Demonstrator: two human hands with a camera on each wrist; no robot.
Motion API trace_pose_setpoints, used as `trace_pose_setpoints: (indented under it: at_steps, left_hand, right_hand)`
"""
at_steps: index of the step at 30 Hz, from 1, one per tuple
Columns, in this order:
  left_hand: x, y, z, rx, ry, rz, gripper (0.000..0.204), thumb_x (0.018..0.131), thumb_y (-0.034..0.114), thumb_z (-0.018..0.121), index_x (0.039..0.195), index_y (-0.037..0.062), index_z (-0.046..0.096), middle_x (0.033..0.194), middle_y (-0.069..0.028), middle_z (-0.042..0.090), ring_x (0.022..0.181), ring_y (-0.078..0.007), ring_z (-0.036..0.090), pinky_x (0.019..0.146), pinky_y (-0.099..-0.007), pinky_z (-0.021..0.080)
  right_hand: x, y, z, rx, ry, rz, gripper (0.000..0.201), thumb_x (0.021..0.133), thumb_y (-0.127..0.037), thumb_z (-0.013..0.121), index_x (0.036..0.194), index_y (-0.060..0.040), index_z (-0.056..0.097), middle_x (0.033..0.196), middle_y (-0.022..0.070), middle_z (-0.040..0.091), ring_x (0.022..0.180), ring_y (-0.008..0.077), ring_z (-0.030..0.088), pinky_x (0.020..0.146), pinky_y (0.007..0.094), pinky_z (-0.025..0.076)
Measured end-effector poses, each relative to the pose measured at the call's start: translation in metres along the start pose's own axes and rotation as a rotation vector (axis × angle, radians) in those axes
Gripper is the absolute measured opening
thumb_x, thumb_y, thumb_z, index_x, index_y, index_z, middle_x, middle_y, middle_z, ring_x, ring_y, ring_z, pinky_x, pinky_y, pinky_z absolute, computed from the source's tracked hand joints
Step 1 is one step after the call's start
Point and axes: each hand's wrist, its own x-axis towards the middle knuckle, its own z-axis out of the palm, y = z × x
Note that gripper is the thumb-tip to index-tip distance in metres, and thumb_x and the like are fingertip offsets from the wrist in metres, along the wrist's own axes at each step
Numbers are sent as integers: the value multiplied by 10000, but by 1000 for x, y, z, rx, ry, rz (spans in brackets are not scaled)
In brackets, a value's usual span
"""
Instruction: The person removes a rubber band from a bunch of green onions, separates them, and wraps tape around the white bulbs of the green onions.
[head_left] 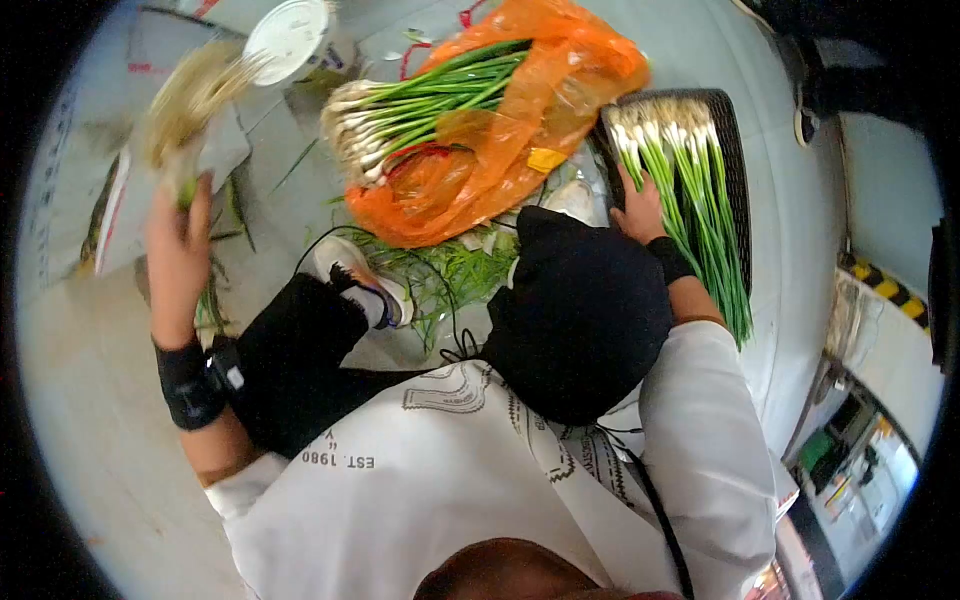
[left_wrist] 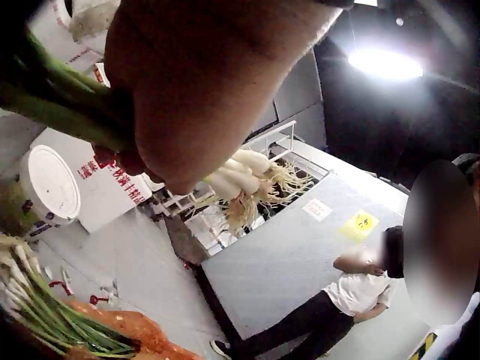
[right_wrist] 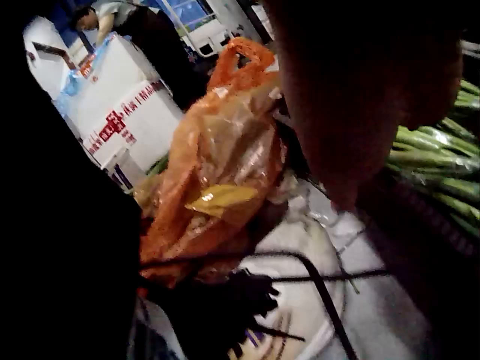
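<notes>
On the left side of the head view, my left hand (head_left: 180, 245) is raised and grips a bunch of scallions (head_left: 185, 115), its pale roots pointing up and blurred. In the left wrist view, green stalks (left_wrist: 60, 94) come out one side of the fist and white bulbs (left_wrist: 240, 174) with stringy roots out the other. My right hand (head_left: 643, 208) rests at the near left side of a black crate (head_left: 741, 150), fingers against the scallions (head_left: 690, 190) lying in rows there. The right wrist view shows that hand dark, beside green stalks (right_wrist: 435, 161).
An orange plastic bag (head_left: 590, 60) with more scallions (head_left: 430, 110) lies ahead on the floor. Green trimmings (head_left: 440, 285) are scattered between my shoes. A white-lidded bucket (head_left: 288, 40) stands far left. Another person (left_wrist: 330, 300) stands near a grey panel. A black cable (right_wrist: 300, 259) hangs near my shoe.
</notes>
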Motion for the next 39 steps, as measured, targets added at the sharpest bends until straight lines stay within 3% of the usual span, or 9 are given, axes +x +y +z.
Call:
trace_pose_setpoints:
  at_steps: [2,8,13,24,26,28,36,38,39]
  left_hand:
    - [-1,2,7,51,-8,-4,250,1026,160,610,1196,-20,573,986,-93,641,857,-174,569,796,-312,477]
    - [-24,-3,15,-75,-51,-191,203,1044,182,588,1130,-2,575,872,-10,546,772,-105,498,695,-266,430]
    - [-15,-11,19,-132,-105,-301,264,1058,222,570,1238,29,571,963,-7,598,827,-90,530,714,-243,448]
    - [-22,-5,20,28,-8,-110,207,1029,145,587,1162,-13,603,940,-45,586,807,-142,550,750,-288,470]
    - [-19,7,6,-29,-133,-347,287,1028,134,588,1266,-26,584,1109,-83,627,981,-170,606,871,-291,498]
    - [12,29,14,72,-92,-37,224,1024,155,605,1192,6,603,951,-46,614,828,-129,547,736,-286,478]
    - [-29,-28,-28,194,97,25,265,1039,158,555,1271,39,602,1037,-110,658,902,-214,629,808,-334,511]
    - [-22,-8,11,282,706,218,198,971,96,595,1151,11,599,813,5,604,692,-81,547,599,-268,454]
    - [-35,-17,-36,-98,166,-242,221,1005,92,581,1213,19,568,862,15,602,727,-79,551,638,-258,472]
  right_hand:
    - [-10,-8,5,-105,266,-44,859,860,4,627,1580,-333,302,1464,267,401,1280,458,451,1051,536,400]
    - [-7,1,5,-178,461,-141,808,863,25,580,1559,-325,365,1309,200,548,1170,389,529,971,495,452]
    - [8,14,13,-96,375,-56,909,786,122,589,1576,-251,336,977,183,602,933,395,593,808,489,492]
    - [-39,9,18,52,189,71,656,828,71,609,1447,-101,478,1105,257,584,1018,451,568,871,527,466]
    - [-20,-6,6,132,245,-39,597,849,-79,710,1405,-26,499,1243,296,543,1173,478,499,1008,554,405]
    - [3,-38,-59,244,288,-193,614,875,-112,707,1444,-59,482,1297,289,498,1204,449,491,1045,495,400]
    - [111,-197,-164,32,-197,-898,460,949,-187,670,1366,-33,550,1324,218,598,1217,371,587,1020,432,476]
    - [137,-218,-167,-59,-294,-1035,446,946,-213,672,1342,-36,569,1290,211,622,1187,367,606,1016,435,478]
    - [141,-233,-169,-194,-290,-1081,465,915,-141,692,1352,-41,570,1278,177,632,1161,313,608,1002,399,481]
